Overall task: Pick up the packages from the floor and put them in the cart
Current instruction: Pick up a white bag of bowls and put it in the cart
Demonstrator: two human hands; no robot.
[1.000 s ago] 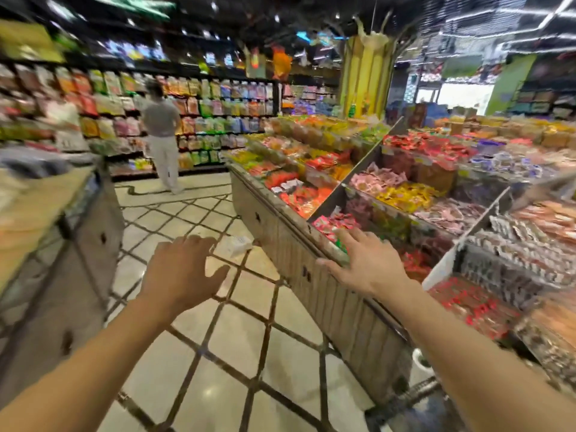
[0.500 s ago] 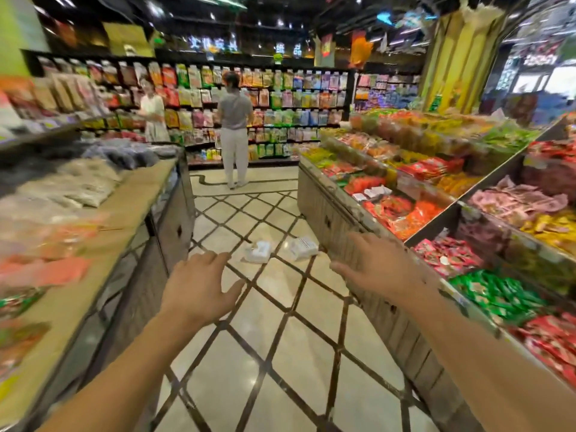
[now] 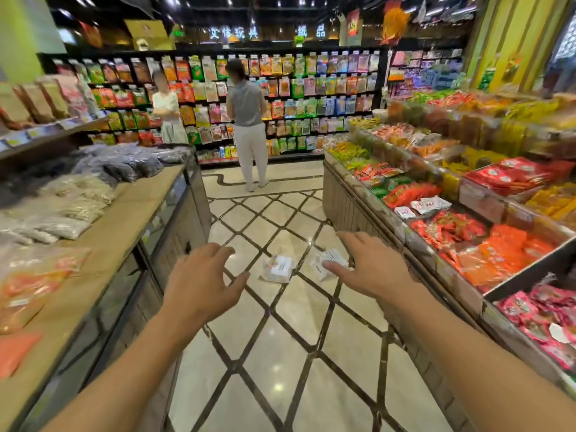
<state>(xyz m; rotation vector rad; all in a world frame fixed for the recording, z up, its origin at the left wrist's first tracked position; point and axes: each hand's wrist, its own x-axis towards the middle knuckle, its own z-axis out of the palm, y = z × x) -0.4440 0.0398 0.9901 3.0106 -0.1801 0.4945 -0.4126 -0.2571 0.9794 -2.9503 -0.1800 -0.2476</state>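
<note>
Two pale packages lie on the tiled aisle floor ahead of me. The left package (image 3: 278,268) shows a white label. My right thumb covers part of the right package (image 3: 328,260). My left hand (image 3: 204,282) is stretched forward, fingers apart, holding nothing. My right hand (image 3: 371,265) reaches forward too, fingers spread and empty. Both hands hang in the air, well short of the packages. No cart is in view.
A wooden counter (image 3: 124,219) with bagged goods lines the left of the aisle. A snack display bin (image 3: 374,210) lines the right. Two people (image 3: 249,120) stand at the far shelves. The tiled floor (image 3: 280,353) runs between the displays.
The view has swung left, from the right-hand bins to straight down the aisle. The two packages now appear closer and between my hands. Both hands stay stretched out and empty.
</note>
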